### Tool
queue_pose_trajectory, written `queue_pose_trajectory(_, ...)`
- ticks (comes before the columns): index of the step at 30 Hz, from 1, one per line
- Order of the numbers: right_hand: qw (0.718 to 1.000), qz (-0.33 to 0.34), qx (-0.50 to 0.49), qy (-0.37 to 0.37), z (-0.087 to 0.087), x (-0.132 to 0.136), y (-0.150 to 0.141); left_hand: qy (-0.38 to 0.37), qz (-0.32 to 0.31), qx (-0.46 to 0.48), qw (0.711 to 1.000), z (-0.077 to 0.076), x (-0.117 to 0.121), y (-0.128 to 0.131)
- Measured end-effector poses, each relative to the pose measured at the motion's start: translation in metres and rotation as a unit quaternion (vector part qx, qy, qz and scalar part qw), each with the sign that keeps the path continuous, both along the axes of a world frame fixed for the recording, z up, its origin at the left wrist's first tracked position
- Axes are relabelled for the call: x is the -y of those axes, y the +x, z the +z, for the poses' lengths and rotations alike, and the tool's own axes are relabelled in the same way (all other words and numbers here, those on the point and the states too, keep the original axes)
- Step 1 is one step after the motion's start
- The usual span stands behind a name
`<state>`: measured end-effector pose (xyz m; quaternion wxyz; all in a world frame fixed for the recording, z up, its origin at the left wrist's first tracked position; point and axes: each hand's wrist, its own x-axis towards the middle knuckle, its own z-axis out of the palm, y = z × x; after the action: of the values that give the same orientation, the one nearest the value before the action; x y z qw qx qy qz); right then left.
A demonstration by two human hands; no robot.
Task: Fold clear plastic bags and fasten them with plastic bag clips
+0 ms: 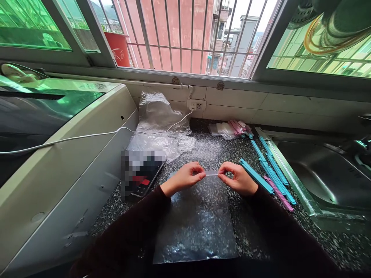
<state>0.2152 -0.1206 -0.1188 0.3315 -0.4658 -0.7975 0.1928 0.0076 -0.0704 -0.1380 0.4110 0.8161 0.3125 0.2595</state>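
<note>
My left hand (188, 177) and my right hand (236, 178) face each other over the counter, thumbs and fingers pinched. Stretched level between them is a narrow, whitish see-through plastic strip (211, 173), one end in each hand. Below the hands a clear plastic bag (199, 235) lies flat, reaching toward the counter's front edge. Whether the strip belongs to the bag's upper edge I cannot tell. Just right of my right hand are teal plastic strips (256, 177) and a pink strip (278, 194), perhaps bag sealing clips.
Clear plastic bags (159, 131) are heaped at the back left, with a phone (147, 173) in front. Small packets with pink pieces (232, 129) lie by the wall. A steel sink (307, 162) is at right, a white appliance (116, 123) at left. A white cable (116, 132) crosses to the socket.
</note>
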Motion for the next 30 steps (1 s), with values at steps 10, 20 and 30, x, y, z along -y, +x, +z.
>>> queue_pose_trajectory(10, 0.999, 0.0, -0.01, -0.049, 0.002, 0.0, 0.0, -0.009, 0.017, -0.011, 1.0, 0.002, 0.002, 0.001)
queue_pose_trajectory(20, 0.997, 0.003, -0.028, -0.078, -0.005, -0.001, -0.011, 0.069, 0.011, -0.017, 0.997, 0.001, 0.008, 0.005)
queue_pose_trajectory(30, 0.968, -0.073, -0.158, -0.179, 0.006, -0.009, 0.014, -0.067, 0.043, 0.068, 0.995, 0.016, -0.018, -0.019)
